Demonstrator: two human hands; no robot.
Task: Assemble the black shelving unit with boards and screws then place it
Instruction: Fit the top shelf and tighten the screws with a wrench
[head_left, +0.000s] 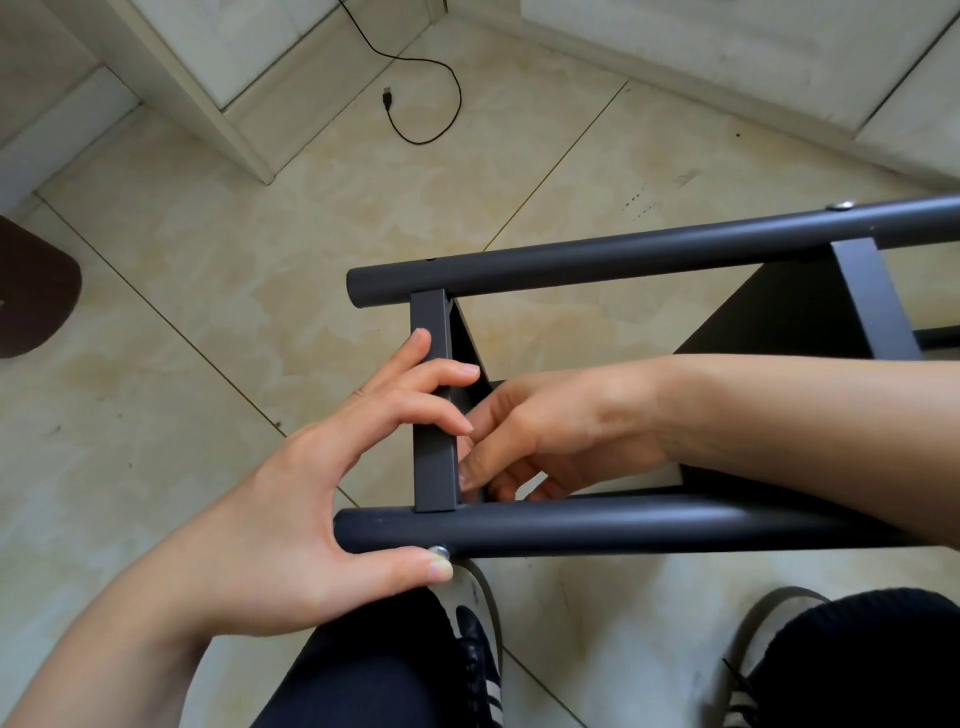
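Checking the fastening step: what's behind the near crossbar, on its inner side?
Right hand reaches in behind the crossbar, fingers curled beside a black board. Whether they hold a nut or screw is hidden. Left hand spans crossbar to near tube, thumb at a screw.

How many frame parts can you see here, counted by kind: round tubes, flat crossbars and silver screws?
Round tubes: 2, far tube and near tube
Flat crossbars: 2, left crossbar and right crossbar
Silver screws: 2, one screw at the left thumb, another screw on the far tube
Total: 6
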